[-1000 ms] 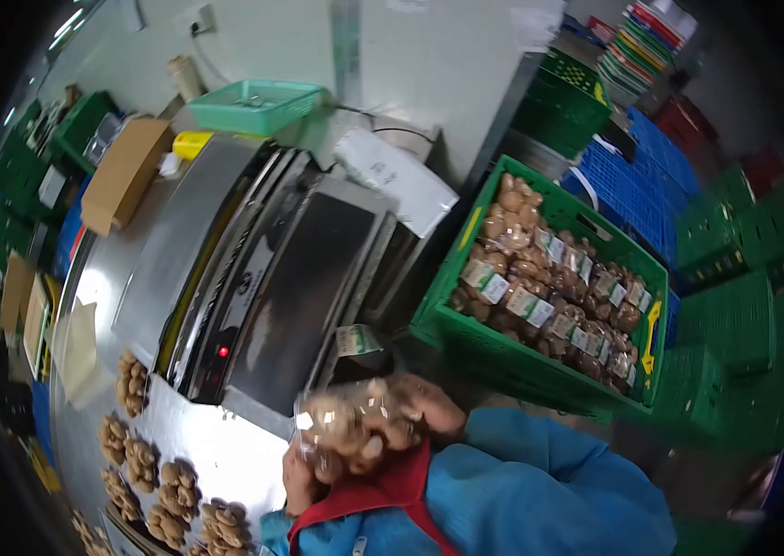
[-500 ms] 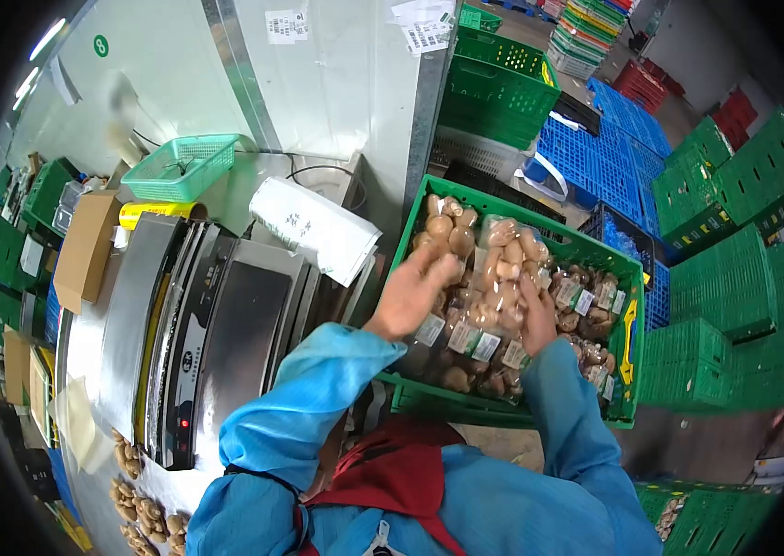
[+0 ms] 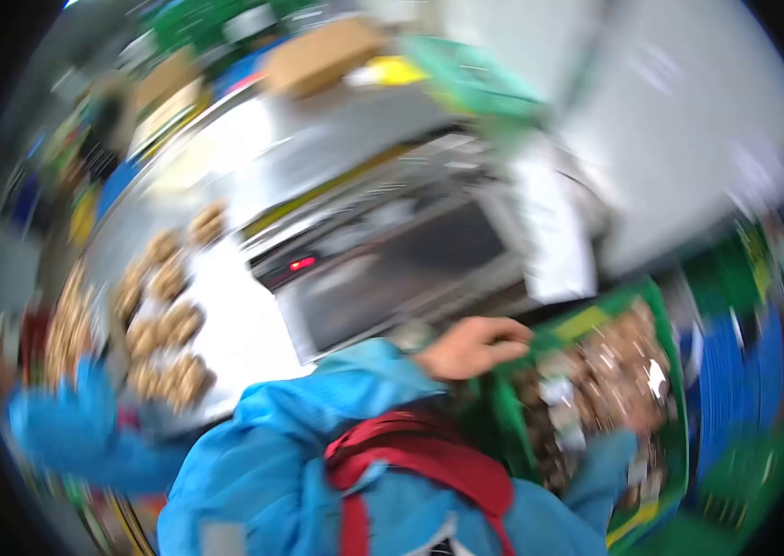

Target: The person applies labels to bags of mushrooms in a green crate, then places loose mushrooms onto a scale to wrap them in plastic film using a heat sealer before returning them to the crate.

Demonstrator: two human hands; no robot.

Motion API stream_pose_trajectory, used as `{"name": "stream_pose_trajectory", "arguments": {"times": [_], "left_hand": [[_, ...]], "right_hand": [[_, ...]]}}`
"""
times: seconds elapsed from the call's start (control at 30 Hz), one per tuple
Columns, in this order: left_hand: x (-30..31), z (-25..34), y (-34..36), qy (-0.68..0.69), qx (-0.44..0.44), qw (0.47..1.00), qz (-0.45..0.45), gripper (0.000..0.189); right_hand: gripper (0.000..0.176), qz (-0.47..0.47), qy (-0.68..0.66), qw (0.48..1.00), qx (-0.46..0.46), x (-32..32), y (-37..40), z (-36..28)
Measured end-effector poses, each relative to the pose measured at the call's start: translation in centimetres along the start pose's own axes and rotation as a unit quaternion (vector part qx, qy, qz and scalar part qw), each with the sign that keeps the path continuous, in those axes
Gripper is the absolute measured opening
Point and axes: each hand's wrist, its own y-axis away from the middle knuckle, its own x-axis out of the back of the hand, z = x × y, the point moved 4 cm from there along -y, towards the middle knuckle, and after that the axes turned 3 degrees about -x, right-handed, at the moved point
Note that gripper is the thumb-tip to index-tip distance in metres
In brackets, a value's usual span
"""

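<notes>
Two hands are at work over a green plastic crate (image 3: pixel 595 320) packed with clear bags of brown mushrooms (image 3: pixel 628 357); the whole view is smeared by head motion, so the findings are limited.

Left hand (image 3: pixel 475 347): over the near rim of the crate, fingers curled in toward the thumb. Nothing can be seen between them, though the blur may hide a small item.

Right hand (image 3: pixel 640 419): low inside the crate among the bags, at the end of a blue sleeve (image 3: pixel 600 463). I cannot tell whether its fingers are spread or closed on a bag.

Surroundings: a steel sealing machine with a red indicator lamp (image 3: pixel 302 264) stands just beside the crate. Open clusters of brown mushrooms (image 3: pixel 165 320) lie on the steel table (image 3: pixel 244 343) beyond it. A brown cardboard box (image 3: pixel 322 51) sits at the far end. A further blue-sleeved arm (image 3: pixel 68 440) shows at the left edge; I cannot tell whose it is.

Assessment: settling bags in this crate is best done with flat palms rather than pinching fingertips, since the film and the caps would likely bruise under point pressure. Bags should lie label-up in even rows, clear of the rim. The head should stay over the crate until the hands are out.
</notes>
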Motion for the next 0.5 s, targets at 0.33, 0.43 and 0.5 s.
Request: {"name": "stream_pose_trajectory", "arguments": {"times": [0.33,0.43,0.5], "left_hand": [[21.8,-7.3,33.5,0.073,-0.041,0.722,0.686,0.022],[27.4,-8.7,48.5,0.080,-0.014,0.553,0.829,0.024],[31.5,-10.1,55.0,-0.015,0.017,0.521,0.853,0.037]], "right_hand": [[0.034,-0.034,-0.775,0.430,0.461,51.9,21.5,-13.9],[0.031,-0.335,-0.606,0.380,0.613,60.8,36.8,-24.7],[0.038,-0.424,-0.544,0.358,0.630,63.2,42.6,-33.4]]}}
